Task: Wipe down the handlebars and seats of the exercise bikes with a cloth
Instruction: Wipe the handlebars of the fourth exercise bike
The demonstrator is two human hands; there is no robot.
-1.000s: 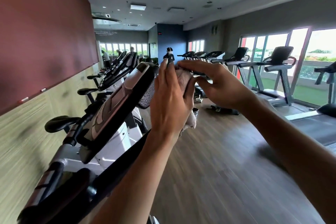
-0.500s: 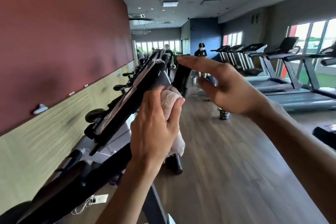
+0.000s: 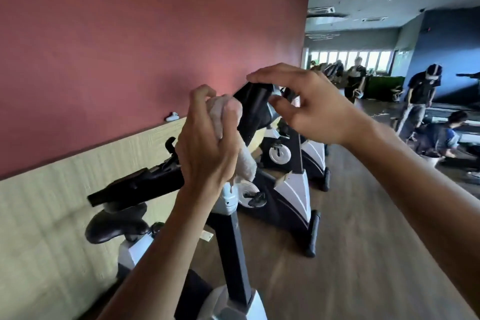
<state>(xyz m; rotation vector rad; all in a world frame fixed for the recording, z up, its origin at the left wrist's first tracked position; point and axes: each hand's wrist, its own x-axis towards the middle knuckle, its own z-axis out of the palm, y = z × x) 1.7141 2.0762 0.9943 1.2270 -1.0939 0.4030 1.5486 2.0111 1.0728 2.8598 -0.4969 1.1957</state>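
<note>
Head view, hands raised at the front end of a black-and-white upright exercise bike [image 3: 228, 205] standing against a wall of red paint above pale wood panelling [image 3: 52, 205]. I see my left hand [image 3: 207, 145] with its fingers curled round a bunched, pale pinkish terry cloth [image 3: 228, 114], the wad pressed to the near side of a black, padded-looking handlebar end [image 3: 253, 104]; a loose tail of the cloth hangs below the palm. My right hand [image 3: 311, 109] arches over the top of the same bar with straight, relaxed fingers and grips nothing; whether the fingertips touch the bar I cannot tell. The black saddle [image 3: 117, 226] sits low at left, well apart from both hands, beneath a second black handlebar arm [image 3: 137, 187]. I judge the cloth to be light, soft and fully compliant, so it is best held wadded in the palm with the tail gathered in, lest it drag. The bar I judge rigid and fixed to a heavy frame, its grip surface slightly yielding and not slippery; it should accept firm wiping pressure, and steadying it from above near the tip seems sound. A second bike [image 3: 293, 153] stands just beyond; other people [image 3: 420, 101] are blurred in the background.
</note>
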